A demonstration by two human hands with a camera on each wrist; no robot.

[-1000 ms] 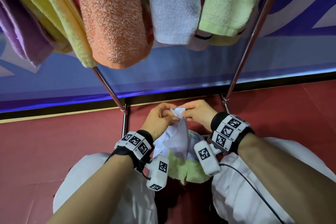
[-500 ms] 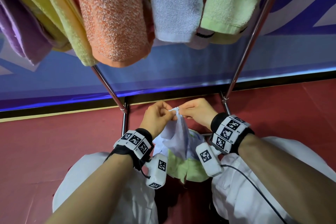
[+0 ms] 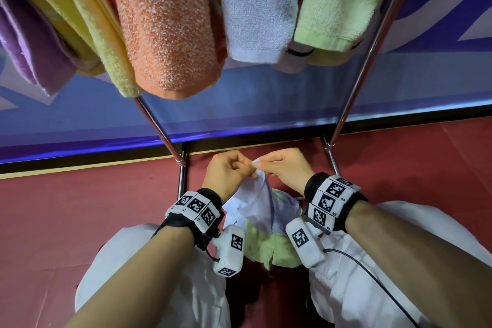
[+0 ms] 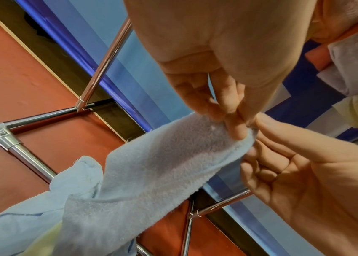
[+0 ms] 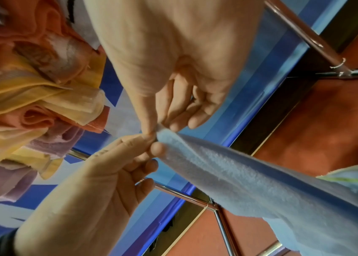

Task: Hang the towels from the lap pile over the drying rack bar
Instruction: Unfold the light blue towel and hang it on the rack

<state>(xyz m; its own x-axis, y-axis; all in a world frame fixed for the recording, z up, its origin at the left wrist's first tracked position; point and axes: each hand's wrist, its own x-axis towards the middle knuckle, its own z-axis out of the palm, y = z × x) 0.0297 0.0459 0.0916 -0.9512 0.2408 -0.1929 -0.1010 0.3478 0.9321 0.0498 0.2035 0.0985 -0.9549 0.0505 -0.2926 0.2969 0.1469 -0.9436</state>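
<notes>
A pale blue towel rises from the pile on my lap, over a light green towel. My left hand and right hand meet above the pile and both pinch the same top corner of the blue towel. In the left wrist view the blue towel stretches down from the pinching left hand. In the right wrist view the right hand pinches the blue towel at its tip. The rack's top bar is hidden behind the hung towels.
Several towels hang above: purple, yellow-green, orange, lilac-white, light green. Chrome rack legs slope down to the red floor on both sides of my hands. A blue wall panel stands behind.
Both hands have lifted slightly and drawn the blue towel's corner into a tighter pinch; less of the corner shows between the fingers. The pile on the lap stays put.
</notes>
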